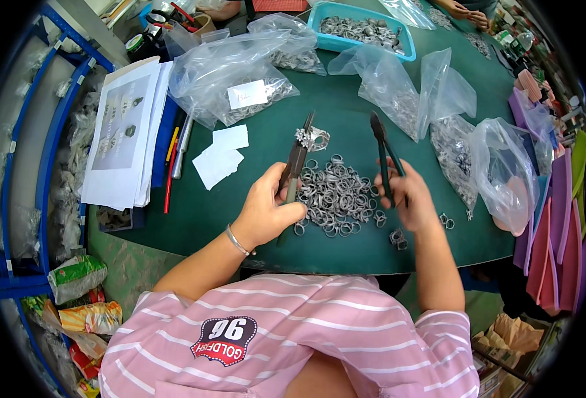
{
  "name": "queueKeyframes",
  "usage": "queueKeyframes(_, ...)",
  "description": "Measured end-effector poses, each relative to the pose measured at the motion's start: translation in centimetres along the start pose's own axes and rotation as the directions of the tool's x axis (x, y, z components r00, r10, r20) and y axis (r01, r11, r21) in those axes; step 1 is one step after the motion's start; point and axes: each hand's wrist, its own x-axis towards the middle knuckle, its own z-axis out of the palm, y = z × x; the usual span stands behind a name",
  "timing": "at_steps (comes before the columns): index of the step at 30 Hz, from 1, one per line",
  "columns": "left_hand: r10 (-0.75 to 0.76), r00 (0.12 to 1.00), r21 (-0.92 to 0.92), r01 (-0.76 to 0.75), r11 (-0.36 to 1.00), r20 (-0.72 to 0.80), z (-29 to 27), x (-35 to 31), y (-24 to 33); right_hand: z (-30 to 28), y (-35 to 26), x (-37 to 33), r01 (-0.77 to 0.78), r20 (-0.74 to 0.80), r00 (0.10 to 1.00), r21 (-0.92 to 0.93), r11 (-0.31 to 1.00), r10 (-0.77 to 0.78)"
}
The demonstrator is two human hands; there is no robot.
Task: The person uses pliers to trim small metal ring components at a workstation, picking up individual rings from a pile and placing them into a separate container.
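My left hand (265,207) is wrapped round a pair of pliers (297,159), their jaws pointing away from me. At the jaws is a silvery ring (318,138) with a cluster of small stones; whether they grip it firmly is hard to see. My right hand (409,198) holds a second pair of dark pliers (380,136), tips up and away from the ring. Between and below the hands lies a loose pile of grey metal rings (338,199). A few rings (398,239) sit apart, near my right wrist.
Clear plastic bags of metal parts (240,79) lie at the far side, with more bags (452,146) at right. Beyond them stands a blue tray (409,52). Papers (122,132) and pens (174,159) are at left, beside blue shelving (44,159). Another person's hands (468,13) show far right.
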Motion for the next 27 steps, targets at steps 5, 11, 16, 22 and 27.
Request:
queueKeyframes(5,-0.031,0.999,0.106,0.035,0.994,-0.041,0.1,0.4,0.0,4.5,2.1,-3.6,0.193,0.107,0.979,-0.195,0.962,-0.174)
queueKeyframes(11,0.042,0.997,0.195,-0.027,0.98,-0.072,0.4,0.2,0.6,5.9,1.7,-3.9,0.395,0.209,0.916,-0.628,0.67,-0.343)
queueKeyframes(16,0.125,0.99,0.285,-0.1,0.953,-0.068,0.6,-0.3,1.0,6.2,1.1,-3.8,0.397,0.201,0.908,-0.691,0.604,-0.367)
queueKeyframes(22,0.165,0.982,0.315,-0.129,0.94,-0.089,0.9,-0.4,1.1,5.9,0.4,-4.0,0.405,0.231,0.91,-0.682,0.609,-0.345)
queueKeyframes(27,0.201,0.975,0.365,-0.154,0.918,-0.095,0.8,-0.3,0.9,5.3,0.5,-3.6,0.458,0.287,0.888,-0.617,0.64,-0.359)
